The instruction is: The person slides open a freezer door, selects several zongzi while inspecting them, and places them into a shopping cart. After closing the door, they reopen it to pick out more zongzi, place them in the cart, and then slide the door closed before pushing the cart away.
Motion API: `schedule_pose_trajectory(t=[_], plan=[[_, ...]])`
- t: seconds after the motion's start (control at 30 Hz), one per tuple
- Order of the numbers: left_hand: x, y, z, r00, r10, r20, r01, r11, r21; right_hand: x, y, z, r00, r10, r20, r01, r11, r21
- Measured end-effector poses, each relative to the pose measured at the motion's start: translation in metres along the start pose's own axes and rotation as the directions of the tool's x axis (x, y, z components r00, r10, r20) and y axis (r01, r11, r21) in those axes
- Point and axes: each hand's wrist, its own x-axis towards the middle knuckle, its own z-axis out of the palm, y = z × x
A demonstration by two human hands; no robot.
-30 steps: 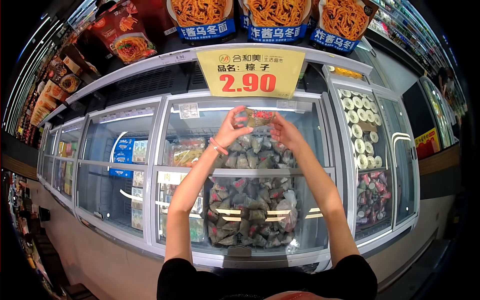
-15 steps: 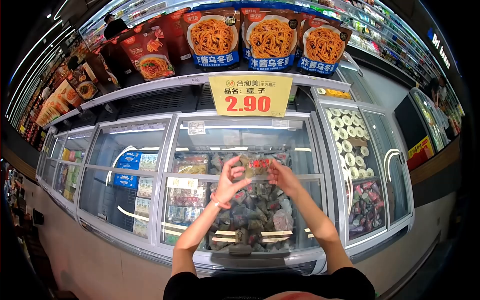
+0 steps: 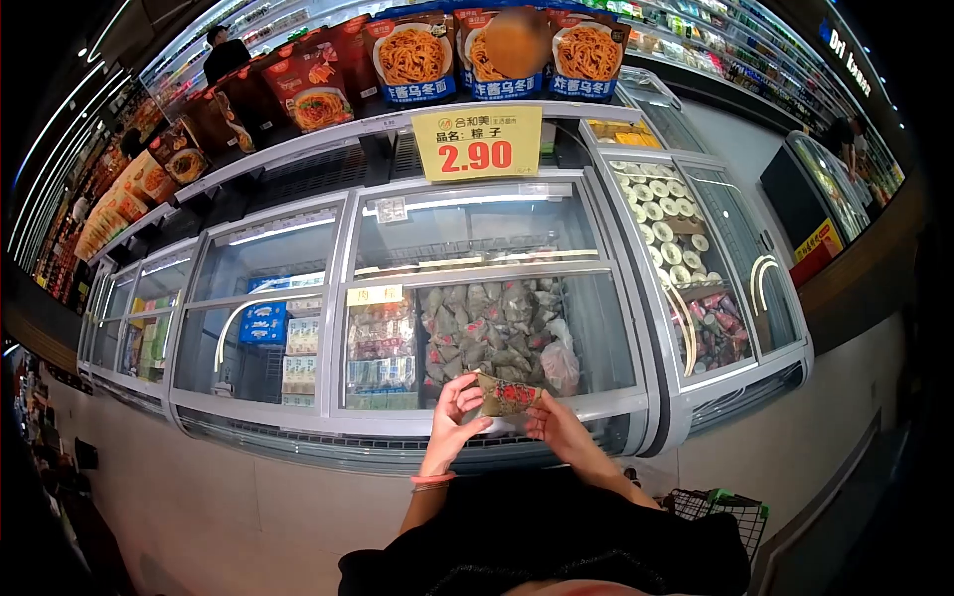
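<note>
Both my hands hold one wrapped zongzi [image 3: 508,395], a brownish-green packet with a red label, above the front rim of the chest freezer. My left hand [image 3: 453,422] grips its left end between thumb and fingers, with a coral band around the wrist. At the right end, the fingers of my right hand [image 3: 562,430] are closed on the packet. Behind the glass lie many similar zongzi [image 3: 487,333] in a heap, with a tied plastic bag [image 3: 559,366] at their right side.
A yellow price sign [image 3: 477,144] stands on the freezer's upper ledge, below noodle pouches [image 3: 412,60]. Another freezer [image 3: 711,268] with round tubs adjoins at right. A shopping cart [image 3: 730,512] is low at right. Other people [image 3: 227,57] are in the background.
My hands have come down and closer to my body with the zongzi, from over the middle of the freezer glass to its front rim. The camera's view has also shifted.
</note>
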Motion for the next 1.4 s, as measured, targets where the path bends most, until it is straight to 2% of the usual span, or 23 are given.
schedule_pose_trajectory(t=[0.17, 0.33, 0.47, 0.53, 0.7, 0.8, 0.93, 1.03, 1.1, 1.2, 1.3, 1.4], plan=[[0.001, 0.013, 0.011, 0.979, -0.033, 0.200, 0.007, 0.992, 0.129, -0.035, 0.005, -0.005, 0.982, -0.174, -0.077, 0.168, 0.982, -0.083], [0.009, 0.013, 0.043, 0.913, -0.045, 0.406, -0.014, 0.990, 0.140, -0.089, 0.007, 0.001, 0.907, -0.394, -0.151, 0.377, 0.917, -0.127], [0.007, -0.006, 0.084, 0.799, -0.008, 0.601, 0.030, 0.999, -0.027, -0.137, 0.027, -0.009, 0.818, -0.527, -0.233, 0.522, 0.848, -0.086], [0.002, -0.016, 0.104, 0.754, -0.020, 0.657, 0.025, 1.000, 0.002, -0.160, 0.044, -0.017, 0.777, -0.534, -0.334, 0.555, 0.831, -0.038], [-0.022, -0.047, 0.154, 0.606, -0.155, 0.780, 0.191, 0.981, 0.047, -0.211, 0.088, -0.030, 0.626, -0.592, -0.509, 0.705, 0.707, 0.045], [-0.043, -0.062, 0.184, 0.493, -0.234, 0.838, 0.258, 0.959, 0.116, -0.234, 0.117, -0.039, 0.540, -0.589, -0.601, 0.779, 0.620, 0.094], [-0.072, -0.083, 0.225, 0.359, -0.318, 0.878, 0.290, 0.931, 0.219, -0.270, 0.145, -0.049, 0.492, -0.545, -0.679, 0.836, 0.513, 0.193], [-0.100, -0.103, 0.257, 0.277, -0.329, 0.903, 0.328, 0.916, 0.233, -0.297, 0.166, -0.068, 0.449, -0.552, -0.702, 0.872, 0.443, 0.210], [-0.125, -0.113, 0.279, 0.244, -0.347, 0.905, 0.373, 0.896, 0.243, -0.319, 0.176, -0.079, 0.433, -0.546, -0.717, 0.883, 0.416, 0.216], [-0.164, -0.125, 0.313, 0.221, -0.409, 0.886, 0.364, 0.877, 0.314, -0.357, 0.189, -0.095, 0.420, -0.536, -0.733, 0.899, 0.358, 0.253], [-0.196, -0.152, 0.337, 0.205, -0.418, 0.885, 0.279, 0.892, 0.356, -0.384, 0.212, -0.130, 0.432, -0.579, -0.691, 0.902, 0.287, 0.323], [-0.224, -0.175, 0.358, 0.202, -0.476, 0.856, 0.241, 0.871, 0.428, -0.408, 0.229, -0.162, 0.430, -0.542, -0.722, 0.902, 0.289, 0.321]])
